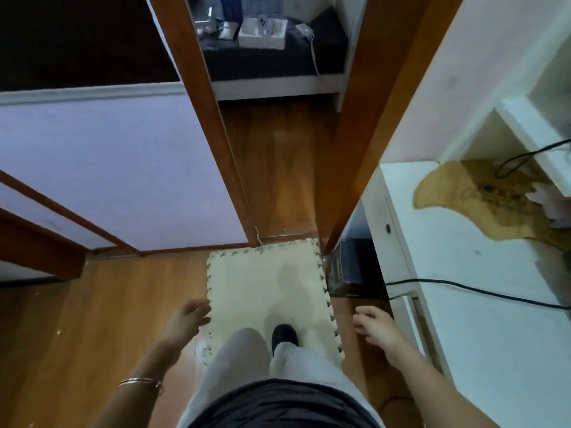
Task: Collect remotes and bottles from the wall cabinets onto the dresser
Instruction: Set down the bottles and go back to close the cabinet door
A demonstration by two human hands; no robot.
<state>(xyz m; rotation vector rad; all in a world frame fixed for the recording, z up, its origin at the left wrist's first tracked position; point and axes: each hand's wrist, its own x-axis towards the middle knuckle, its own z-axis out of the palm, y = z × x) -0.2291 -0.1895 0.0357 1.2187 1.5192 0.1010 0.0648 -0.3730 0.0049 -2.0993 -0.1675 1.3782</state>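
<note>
Beyond the wooden doorway [197,97], small white and blue items, too blurred to identify, sit on a dark-topped surface [272,61]. Left hand [188,316] and right hand [375,327] hang open and empty above a cream, notch-edged foam mat [265,282]; white dresser [482,291] alongside.

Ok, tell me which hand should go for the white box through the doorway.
Probably right, though it's close. Both hands are empty, held low over the floor, far from the white box. The right hand lines up nearer the box's side of the doorway; the left hand sits further left of it.
</note>
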